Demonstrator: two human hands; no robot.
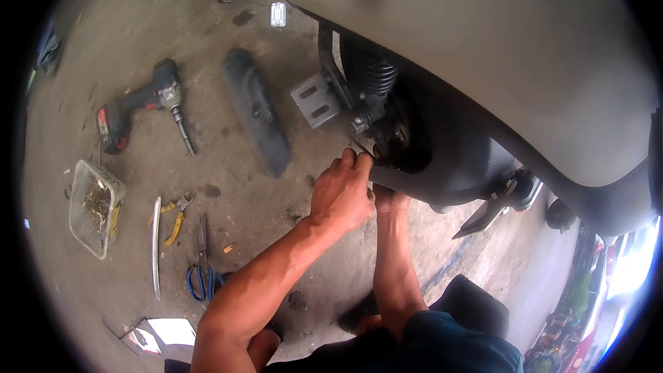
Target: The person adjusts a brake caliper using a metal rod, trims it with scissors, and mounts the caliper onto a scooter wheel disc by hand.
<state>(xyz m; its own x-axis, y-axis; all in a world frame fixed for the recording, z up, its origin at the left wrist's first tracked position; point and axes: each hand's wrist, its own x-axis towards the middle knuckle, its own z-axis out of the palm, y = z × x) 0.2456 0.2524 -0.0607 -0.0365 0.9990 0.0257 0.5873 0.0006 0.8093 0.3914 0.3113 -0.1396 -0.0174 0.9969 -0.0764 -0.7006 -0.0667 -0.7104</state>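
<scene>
My left hand (pixel 343 190) is closed, its fingers curled at the edge of a dark plastic mudguard (pixel 414 183) under a motorbike or scooter (pixel 497 48). A thin dark strip shows by its fingertips, but I cannot make out what they grip. Close on its right, my right hand (pixel 391 200) reaches up beneath the mudguard, which hides its fingers. Just above both hands are the lower end of a coil-spring shock absorber (pixel 378 79) and a slotted metal bracket (pixel 316 101).
On the concrete floor to the left lie a long black cover (pixel 255 110), a cordless impact driver (pixel 162 100), a plastic tub (pixel 100 211) with small bits, yellow-handled pliers (pixel 177 221), blue-handled scissors (pixel 200 273) and a pale curved strip (pixel 157 249). A metal footrest (pixel 487 214) juts out at right.
</scene>
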